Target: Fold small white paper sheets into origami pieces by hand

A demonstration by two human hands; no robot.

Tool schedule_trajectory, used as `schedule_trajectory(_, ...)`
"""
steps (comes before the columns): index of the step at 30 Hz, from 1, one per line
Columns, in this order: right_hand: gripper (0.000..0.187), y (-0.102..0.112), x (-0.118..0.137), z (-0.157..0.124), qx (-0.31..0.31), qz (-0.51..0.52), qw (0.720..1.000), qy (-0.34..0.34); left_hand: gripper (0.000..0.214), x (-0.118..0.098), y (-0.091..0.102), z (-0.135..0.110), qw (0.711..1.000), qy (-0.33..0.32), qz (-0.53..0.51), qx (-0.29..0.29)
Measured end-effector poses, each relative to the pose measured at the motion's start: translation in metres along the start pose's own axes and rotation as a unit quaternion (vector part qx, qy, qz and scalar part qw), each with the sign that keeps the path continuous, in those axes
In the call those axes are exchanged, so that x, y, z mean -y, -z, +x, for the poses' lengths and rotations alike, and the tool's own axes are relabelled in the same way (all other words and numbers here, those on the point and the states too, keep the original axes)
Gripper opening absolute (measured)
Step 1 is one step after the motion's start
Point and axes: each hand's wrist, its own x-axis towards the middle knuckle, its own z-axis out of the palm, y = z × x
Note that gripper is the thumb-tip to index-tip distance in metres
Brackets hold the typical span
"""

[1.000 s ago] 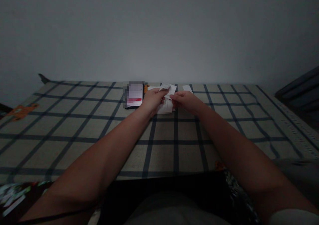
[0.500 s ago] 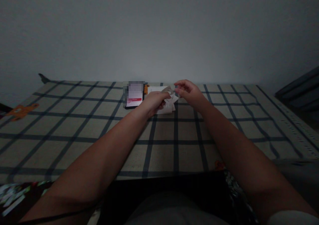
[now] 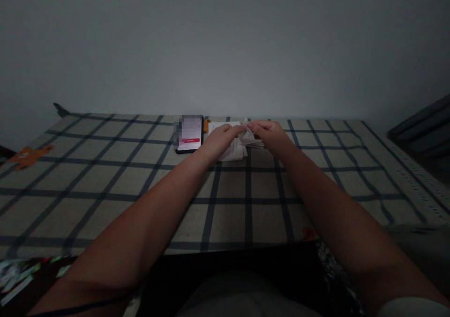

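Note:
Both my arms reach far forward over a checked cloth (image 3: 105, 176) in dim light. My left hand (image 3: 220, 141) and my right hand (image 3: 270, 136) meet at a small folded piece of white paper (image 3: 250, 138), each pinching it from its own side. Under and just in front of my hands lies a white sheet (image 3: 234, 153) on the cloth. A phone (image 3: 190, 134) with a lit screen lies flat just left of my left hand.
A bare grey wall rises right behind the cloth's far edge. An orange shape (image 3: 24, 157) lies at the far left. Dark folded fabric (image 3: 422, 125) sits at the right edge. Printed material (image 3: 17, 275) shows at the bottom left.
My right hand had lifted back toward the far edge; now it has come down and left to the paper. The small white slip at the far right of my hands is no longer visible.

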Motion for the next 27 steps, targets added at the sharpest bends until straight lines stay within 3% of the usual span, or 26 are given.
schedule_trajectory(4, 0.051, -0.0021, -0.0028, -0.0004, 0.011, 0.002, 1.0, -0.011, 0.025, -0.0003, 0.0013, 0.0004, 0.994, -0.092, -0.04, -0.046)
schedule_trajectory(15, 0.049, -0.0031, 0.0023, -0.0027, 0.033, -0.017, 0.999, -0.002, 0.023, -0.0035, -0.0004, -0.0039, 0.994, -0.087, -0.054, -0.031)
schedule_trajectory(23, 0.048, -0.0051, -0.001, -0.0021, 0.023, -0.005, 1.0, -0.002, 0.024, 0.0053, -0.0002, 0.0009, 0.987, -0.145, -0.06, -0.03)
schedule_trajectory(27, 0.049, -0.0062, 0.0025, -0.0025, 0.021, 0.01, 1.0, -0.007, 0.02, 0.0062, 0.0016, 0.0017, 0.984, -0.174, -0.013, -0.033)
